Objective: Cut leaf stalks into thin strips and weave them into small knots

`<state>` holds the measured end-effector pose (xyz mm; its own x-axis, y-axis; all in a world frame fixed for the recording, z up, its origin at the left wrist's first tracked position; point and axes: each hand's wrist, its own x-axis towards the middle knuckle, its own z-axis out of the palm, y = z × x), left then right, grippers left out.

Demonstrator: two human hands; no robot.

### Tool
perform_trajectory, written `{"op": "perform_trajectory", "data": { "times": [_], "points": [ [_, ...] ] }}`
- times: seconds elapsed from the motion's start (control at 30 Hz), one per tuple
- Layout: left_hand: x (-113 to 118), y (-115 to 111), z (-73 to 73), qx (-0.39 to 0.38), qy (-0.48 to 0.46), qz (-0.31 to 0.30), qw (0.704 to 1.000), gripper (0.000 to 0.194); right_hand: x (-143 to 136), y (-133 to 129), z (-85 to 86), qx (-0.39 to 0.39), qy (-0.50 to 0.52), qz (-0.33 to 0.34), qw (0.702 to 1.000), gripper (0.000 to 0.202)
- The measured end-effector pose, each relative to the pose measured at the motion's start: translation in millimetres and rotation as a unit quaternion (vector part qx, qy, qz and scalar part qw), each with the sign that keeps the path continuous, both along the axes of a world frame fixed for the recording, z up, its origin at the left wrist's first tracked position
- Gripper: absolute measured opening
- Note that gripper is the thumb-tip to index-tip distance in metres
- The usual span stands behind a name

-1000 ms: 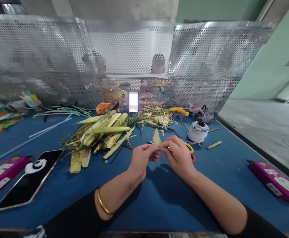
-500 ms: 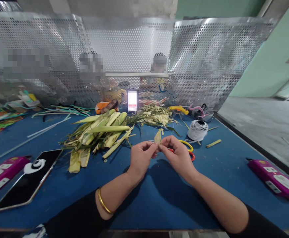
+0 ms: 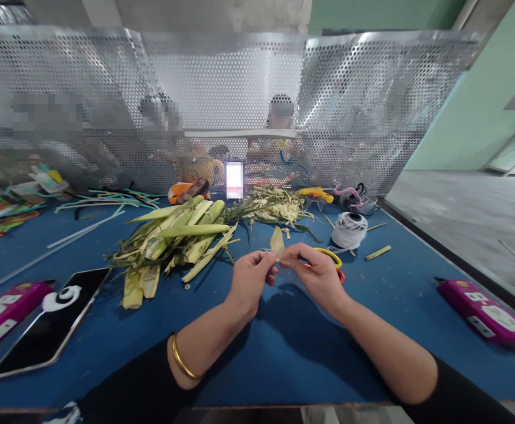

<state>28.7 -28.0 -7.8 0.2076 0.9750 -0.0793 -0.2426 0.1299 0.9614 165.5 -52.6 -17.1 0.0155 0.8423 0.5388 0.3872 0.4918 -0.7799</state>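
Note:
A small pale green piece of husk (image 3: 277, 242) stands upright between my fingertips over the blue table (image 3: 301, 365). My left hand (image 3: 249, 282) pinches its lower end from the left, fingers closed. From the right, my right hand (image 3: 317, 274) pinches the same lower end, thumb and forefinger together. Just behind my right hand lie scissors with yellow and red handles (image 3: 333, 257), partly hidden by it. A pile of corn husks (image 3: 182, 232) lies to the left of my hands, and shredded husk (image 3: 279, 206) lies beyond them.
White string on a spool (image 3: 349, 231) stands right of the scissors. A phone (image 3: 52, 324) and a magenta case (image 3: 10, 312) lie at left, another magenta case (image 3: 482, 309) at right. A perforated metal screen (image 3: 235, 88) rises behind, with people beyond it.
The husk piece has tilted and shifted slightly left with my fingertips. My right hand has turned a little, its fingers lying more level. The whole view has shifted slightly.

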Motion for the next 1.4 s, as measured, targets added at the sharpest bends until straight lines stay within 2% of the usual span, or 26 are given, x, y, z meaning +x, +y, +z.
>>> {"op": "perform_trajectory", "data": {
  "times": [0.17,0.3,0.43,0.63,0.77,0.93,1.07,1.17,1.3,1.4],
  "points": [
    [-0.7,0.3,0.4,-0.045,-0.024,-0.005,0.999,0.027,4.1,0.3,-1.3,0.063,-0.079,-0.029,0.994,0.005],
    [-0.8,0.2,2.1,-0.056,-0.032,-0.029,0.998,0.023,3.7,0.8,1.5,0.063,-0.073,-0.032,0.995,0.01],
    [-1.0,0.3,1.8,-0.026,-0.023,-0.021,0.999,0.02,2.2,1.8,1.5,0.021,-0.02,-0.026,0.999,0.011],
    [-0.1,0.9,0.6,0.038,0.029,-0.017,0.999,0.017,1.4,4.1,-2.6,-0.082,0.074,-0.063,0.992,0.01],
    [0.1,0.4,1.1,0.068,0.047,-0.022,0.996,0.018,1.6,5.4,-2.2,-0.105,0.126,-0.056,0.985,0.012],
    [0.0,-1.0,2.1,0.081,0.058,-0.033,0.994,0.017,3.4,7.2,-2.6,-0.117,0.143,-0.051,0.981,0.012],
    [-0.6,-0.1,2.5,0.056,0.048,-0.029,0.997,0.017,4.3,6.8,-1.0,-0.091,0.135,-0.026,0.986,0.011],
    [-1.3,0.8,2.4,0.027,0.021,-0.022,0.999,0.018,3.9,4.5,2.4,-0.05,0.088,-0.015,0.995,0.006],
    [-2.2,0.0,3.2,-0.007,-0.012,-0.029,0.999,0.021,3.7,2.6,4.1,0.018,0.015,-0.021,1.0,0.003],
    [-2.3,-1.1,4.0,-0.027,-0.028,-0.032,0.999,0.017,3.8,2.8,2.3,0.033,0.003,-0.024,0.999,0.007]
  ]
}}
